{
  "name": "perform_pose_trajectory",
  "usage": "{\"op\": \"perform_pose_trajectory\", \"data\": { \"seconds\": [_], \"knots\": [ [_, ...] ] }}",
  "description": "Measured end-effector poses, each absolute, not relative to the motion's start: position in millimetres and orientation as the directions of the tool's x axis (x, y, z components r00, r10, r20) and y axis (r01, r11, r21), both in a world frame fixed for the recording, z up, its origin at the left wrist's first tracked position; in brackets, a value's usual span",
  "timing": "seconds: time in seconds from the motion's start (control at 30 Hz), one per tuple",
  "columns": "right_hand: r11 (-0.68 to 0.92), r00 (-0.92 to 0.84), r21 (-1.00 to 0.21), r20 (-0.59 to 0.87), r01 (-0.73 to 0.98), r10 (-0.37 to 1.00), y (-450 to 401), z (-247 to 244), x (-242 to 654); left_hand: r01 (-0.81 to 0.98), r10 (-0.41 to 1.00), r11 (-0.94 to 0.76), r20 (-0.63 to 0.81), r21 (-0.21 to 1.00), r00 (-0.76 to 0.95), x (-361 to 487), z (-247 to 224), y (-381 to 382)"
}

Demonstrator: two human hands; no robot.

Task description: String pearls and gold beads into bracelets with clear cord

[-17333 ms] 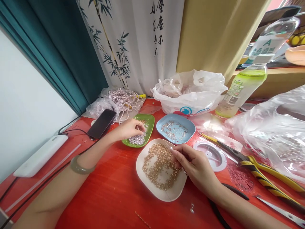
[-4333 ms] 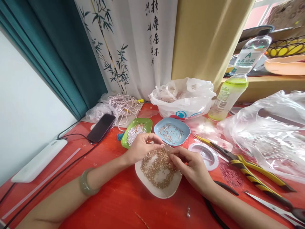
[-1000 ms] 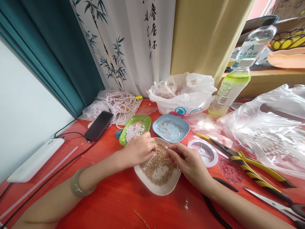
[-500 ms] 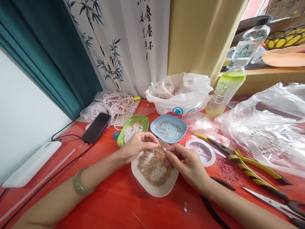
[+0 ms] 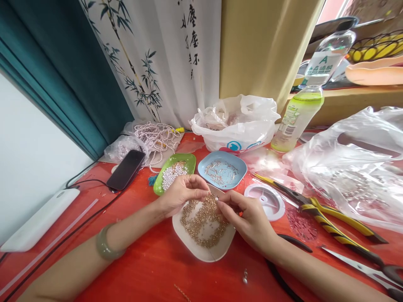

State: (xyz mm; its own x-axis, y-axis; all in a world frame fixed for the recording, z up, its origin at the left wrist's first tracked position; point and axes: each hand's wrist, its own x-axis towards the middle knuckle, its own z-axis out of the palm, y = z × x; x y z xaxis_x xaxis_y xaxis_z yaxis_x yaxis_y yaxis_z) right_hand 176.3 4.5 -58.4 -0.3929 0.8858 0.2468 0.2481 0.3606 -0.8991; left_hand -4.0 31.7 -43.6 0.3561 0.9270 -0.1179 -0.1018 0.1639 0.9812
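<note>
Above the white dish [image 5: 208, 253] of small gold beads [image 5: 206, 218], my two hands are close together. My right hand [image 5: 248, 214] pinches a white pearl bead [image 5: 216, 199] between thumb and fingertips. A few centimetres to its left, my left hand [image 5: 185, 193] has thumb and forefinger pressed together; whatever they hold is too small to make out. Behind the hands are a green dish [image 5: 191, 161] with white pearl beads [image 5: 173, 174] and a blue dish [image 5: 242, 163] with fine metal pins [image 5: 222, 172].
Beside my right hand lie a white spool [image 5: 267, 201], yellow-black pliers [image 5: 321, 214] and scissors [image 5: 355, 264]. Plastic bags [image 5: 236, 126] and a bottle [image 5: 297, 117] stand behind. To the left are a phone [image 5: 126, 170] and pearl strands [image 5: 157, 136]. Loose pearls [image 5: 245, 276] lie in front.
Both hands stay over the dish in nearly the same pinching pose, with only slight finger shifts. The whole view has moved a little.
</note>
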Motion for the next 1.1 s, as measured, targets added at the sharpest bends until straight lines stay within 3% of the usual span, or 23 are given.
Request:
{"op": "perform_pose_trajectory", "data": {
  "seconds": [0.43, 0.73, 0.93, 1.1],
  "knots": [
    [0.37, -0.399, -0.887, 0.244, 0.277, 0.884, 6, -56, 175, -0.052, 0.927, 0.156, -0.129, 0.986, 0.351, -4, -42, 30],
    [0.366, -0.411, -0.895, 0.242, 0.254, 0.879, 6, -56, 175, 0.067, 0.933, 0.037, -0.058, 0.997, 0.356, -5, -35, 31],
    [0.328, -0.395, -0.911, 0.213, 0.251, 0.894, 6, -58, 175, 0.342, 0.964, -0.178, 0.093, 0.923, 0.251, -27, -19, 49],
    [0.332, -0.406, -0.907, 0.209, 0.26, 0.89, 6, -58, 175, 0.714, 0.963, -0.252, 0.099, 0.653, 0.25, -52, -16, 63]
  ]
}}
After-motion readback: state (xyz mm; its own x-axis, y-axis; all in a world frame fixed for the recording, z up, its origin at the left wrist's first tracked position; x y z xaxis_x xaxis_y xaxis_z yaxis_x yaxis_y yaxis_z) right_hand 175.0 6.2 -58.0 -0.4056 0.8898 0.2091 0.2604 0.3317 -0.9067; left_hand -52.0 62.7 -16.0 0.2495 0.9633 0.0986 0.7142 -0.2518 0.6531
